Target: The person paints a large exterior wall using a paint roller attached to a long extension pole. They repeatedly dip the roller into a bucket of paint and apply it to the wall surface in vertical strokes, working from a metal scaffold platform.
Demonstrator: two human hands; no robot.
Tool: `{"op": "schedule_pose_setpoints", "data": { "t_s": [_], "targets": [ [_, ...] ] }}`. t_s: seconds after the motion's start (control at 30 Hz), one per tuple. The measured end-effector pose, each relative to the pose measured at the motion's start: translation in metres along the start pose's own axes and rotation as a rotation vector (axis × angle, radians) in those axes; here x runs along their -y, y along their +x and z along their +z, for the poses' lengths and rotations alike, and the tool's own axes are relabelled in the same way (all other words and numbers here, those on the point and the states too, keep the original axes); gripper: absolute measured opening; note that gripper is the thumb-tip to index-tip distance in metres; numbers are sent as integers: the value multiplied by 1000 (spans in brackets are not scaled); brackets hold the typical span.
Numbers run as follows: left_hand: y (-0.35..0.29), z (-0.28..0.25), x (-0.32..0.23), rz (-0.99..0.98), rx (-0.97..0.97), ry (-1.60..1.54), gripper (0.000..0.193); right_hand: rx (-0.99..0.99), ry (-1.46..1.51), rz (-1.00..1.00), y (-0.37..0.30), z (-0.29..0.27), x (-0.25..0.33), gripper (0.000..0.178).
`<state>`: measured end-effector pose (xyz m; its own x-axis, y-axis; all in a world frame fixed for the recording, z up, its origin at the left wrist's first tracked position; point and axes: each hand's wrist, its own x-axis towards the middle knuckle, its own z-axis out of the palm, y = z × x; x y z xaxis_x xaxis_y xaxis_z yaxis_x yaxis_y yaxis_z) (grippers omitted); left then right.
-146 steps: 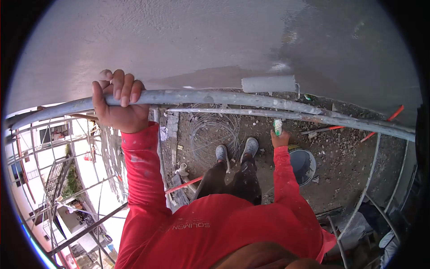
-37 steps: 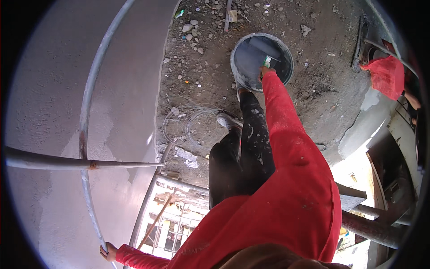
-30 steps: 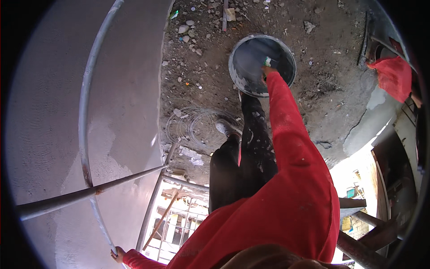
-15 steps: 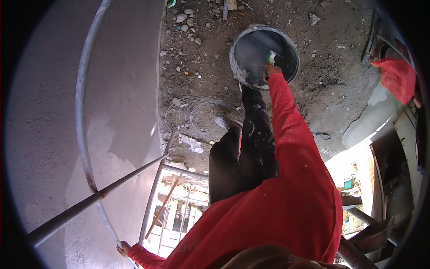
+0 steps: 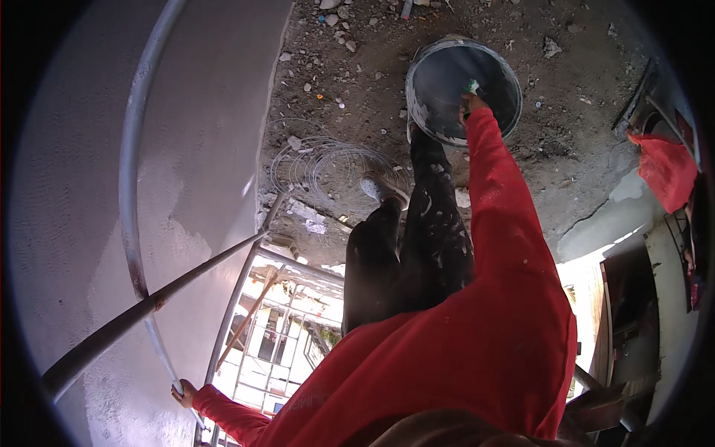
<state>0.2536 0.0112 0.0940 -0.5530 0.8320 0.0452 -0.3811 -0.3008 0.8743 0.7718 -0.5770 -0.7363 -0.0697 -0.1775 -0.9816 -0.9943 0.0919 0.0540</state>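
Low down, one hand on a pipe; farther right, one hand inside a bucket's rim.

Far left, grey wall (image 5: 67,194), patchy in tone; before it a pale metal pipe (image 5: 130,149), bowed by the lens, crossed by a darker pipe (image 5: 104,334). Left hand (image 5: 185,393) near the pale pipe's lower end, fingers curled round it. Rightward on the dirt ground, a loose wire coil (image 5: 316,167), then a pale shoe (image 5: 381,188) just beside it. Next, the round bucket (image 5: 421,112), dark inside, wall smeared grey. Right hand (image 5: 472,109) over its opening, closed about a green-and-white handle (image 5: 471,87); the handle's far end too dim to make out. Far right, well apart, red fabric (image 5: 665,171).
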Motion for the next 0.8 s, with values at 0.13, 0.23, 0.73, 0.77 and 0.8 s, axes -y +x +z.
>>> {"op": "schedule_pose_setpoints", "data": {
  "t_s": [0.13,0.23,0.73,0.77,0.8],
  "targets": [
    [-5,-8,-22,-31,38,-33,36,44,-41,17,-29,3,0,19],
    [-8,3,-29,-63,45,-69,36,18,44,0,-16,5,-8,20],
    [-4,-6,-25,-86,152,-128,40,162,-36,158,5,-23,9,19],
    [-6,-8,-29,-75,140,-130,40,156,-45,111,-7,-20,6,19],
    [-9,-11,-33,-64,128,-131,40,150,-54,64,-15,-18,3,19]
  ]
}}
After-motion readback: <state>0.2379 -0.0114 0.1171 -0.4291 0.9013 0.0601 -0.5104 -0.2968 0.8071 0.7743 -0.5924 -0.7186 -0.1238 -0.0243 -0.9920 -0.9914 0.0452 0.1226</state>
